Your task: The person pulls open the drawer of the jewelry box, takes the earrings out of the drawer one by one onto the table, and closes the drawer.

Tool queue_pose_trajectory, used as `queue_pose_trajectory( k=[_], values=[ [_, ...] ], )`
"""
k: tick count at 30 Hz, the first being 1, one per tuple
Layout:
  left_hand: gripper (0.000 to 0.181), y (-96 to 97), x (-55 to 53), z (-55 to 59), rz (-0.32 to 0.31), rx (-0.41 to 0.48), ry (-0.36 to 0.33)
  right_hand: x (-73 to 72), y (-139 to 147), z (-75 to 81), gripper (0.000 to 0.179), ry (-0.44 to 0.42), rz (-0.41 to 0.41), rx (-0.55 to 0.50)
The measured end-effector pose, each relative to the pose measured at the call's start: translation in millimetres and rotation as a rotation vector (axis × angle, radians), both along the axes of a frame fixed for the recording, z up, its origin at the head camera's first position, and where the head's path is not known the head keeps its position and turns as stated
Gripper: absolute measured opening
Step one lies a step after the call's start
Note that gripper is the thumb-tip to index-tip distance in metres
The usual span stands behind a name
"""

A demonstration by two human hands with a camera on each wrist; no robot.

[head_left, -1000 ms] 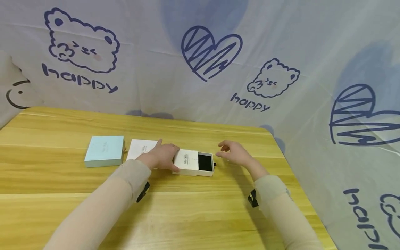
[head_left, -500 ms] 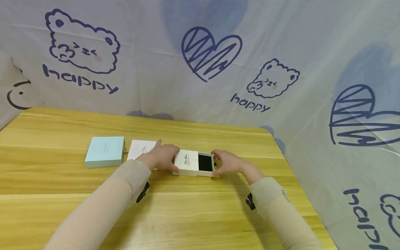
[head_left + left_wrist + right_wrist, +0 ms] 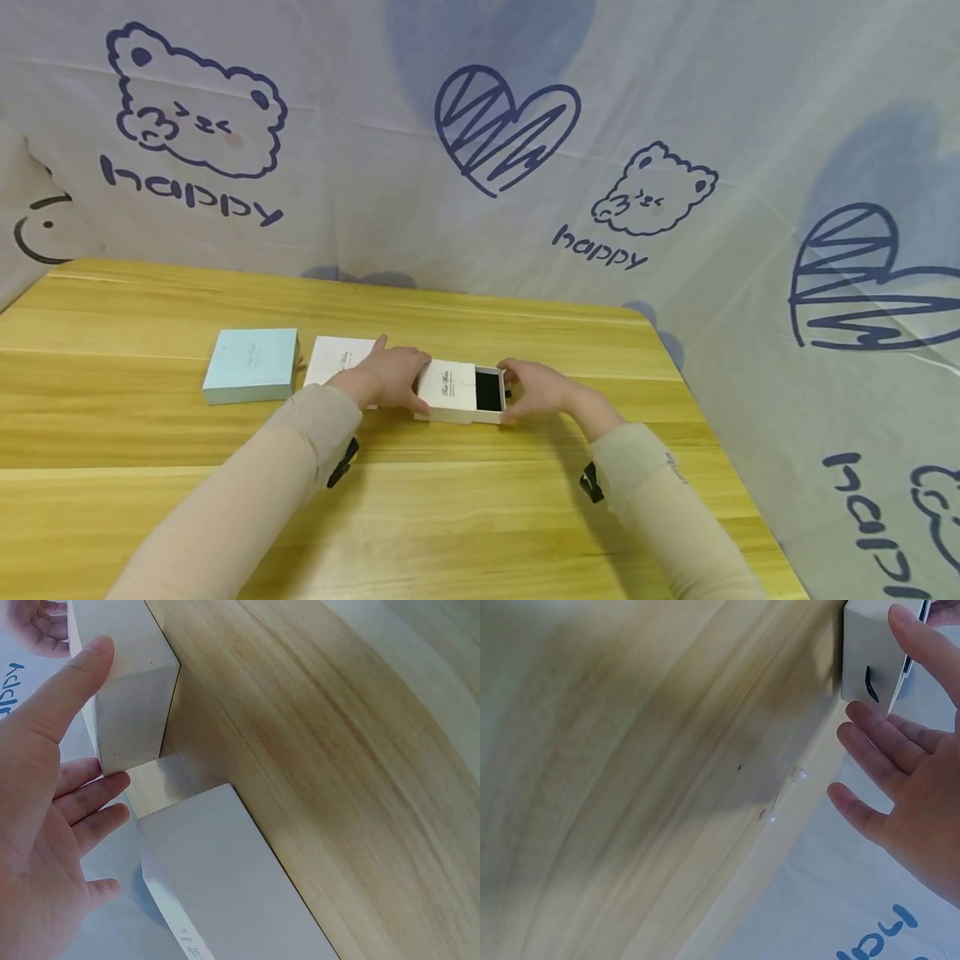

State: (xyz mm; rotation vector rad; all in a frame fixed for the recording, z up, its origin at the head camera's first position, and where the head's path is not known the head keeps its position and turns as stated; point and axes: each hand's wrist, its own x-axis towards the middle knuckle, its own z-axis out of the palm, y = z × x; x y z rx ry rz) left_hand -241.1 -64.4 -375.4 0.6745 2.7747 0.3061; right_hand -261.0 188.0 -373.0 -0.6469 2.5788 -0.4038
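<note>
A white drawer-style gift box [image 3: 446,385] with small black print lies on the table, its drawer partly out to the right and showing a black lining [image 3: 490,390]. My left hand [image 3: 393,377] holds the box's sleeve, thumb [image 3: 71,682] on the near side and fingers on the far side. At the drawer's end is my right hand [image 3: 542,388], gripping between thumb and fingers. In the right wrist view a black pull tab [image 3: 871,684] sticks out of the drawer's end face [image 3: 870,652]. A second white box [image 3: 337,354] lies partly hidden behind my left hand.
A light blue box [image 3: 252,364] stands on the left of the wooden table [image 3: 450,517]. Two small clear, shiny beads [image 3: 800,773] lie on the table by my right hand. A printed cloth [image 3: 375,167] hangs behind the table's back edge.
My right hand has come left and down onto the drawer's end, and the drawer has slid slightly left into its sleeve. My left hand has stayed in place.
</note>
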Motion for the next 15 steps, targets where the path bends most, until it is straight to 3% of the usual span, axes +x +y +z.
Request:
queue_pose_trajectory(
  k=[15],
  values=[
    [0.083, 0.4, 0.1, -0.8, -0.003, 0.008, 0.006, -2.5, -7.7, -2.4, 0.087, -0.003, 0.011, -0.015]
  ],
)
